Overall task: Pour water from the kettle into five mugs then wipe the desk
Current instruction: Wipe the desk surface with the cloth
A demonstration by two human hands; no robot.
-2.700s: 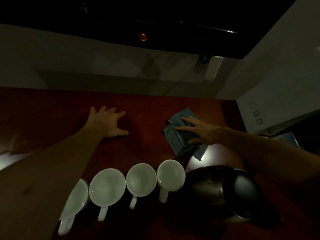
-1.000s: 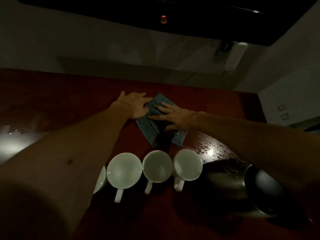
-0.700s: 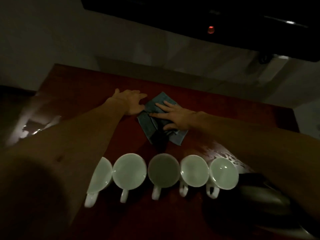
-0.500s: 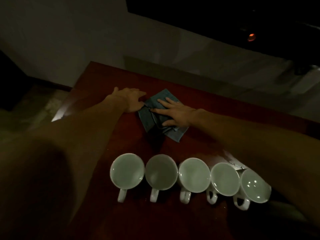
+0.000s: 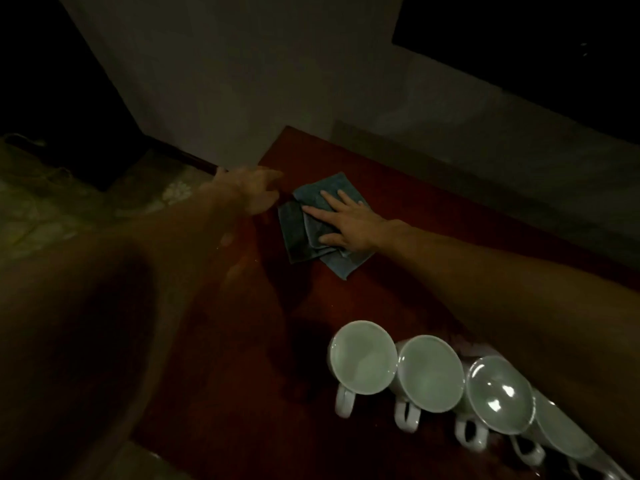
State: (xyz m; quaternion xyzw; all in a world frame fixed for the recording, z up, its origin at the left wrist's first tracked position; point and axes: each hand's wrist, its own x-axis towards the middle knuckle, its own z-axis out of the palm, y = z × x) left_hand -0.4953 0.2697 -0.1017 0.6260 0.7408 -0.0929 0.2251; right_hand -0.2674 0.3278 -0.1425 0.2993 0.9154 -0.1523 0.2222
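Note:
My right hand (image 5: pixel 349 223) lies flat with straight fingers on a folded blue-grey cloth (image 5: pixel 304 237), pressing it onto the dark red desk (image 5: pixel 398 209) near the far left corner. My left hand (image 5: pixel 249 192), blurred, reaches over the desk's left edge just left of the cloth with its fingers extended. Several white mugs (image 5: pixel 362 356) stand in a row at the near right, handles toward me, water in them. The kettle is out of view.
The desk's left edge (image 5: pixel 242 258) drops to a pale floor (image 5: pixel 69 209). A grey wall (image 5: pixel 311 81) runs behind the desk, and a dark opening (image 5: pixel 52 81) lies at the far left.
The view has swung left, so the kettle has left the frame. Both hands and the cloth have slid left across the desk to its left edge.

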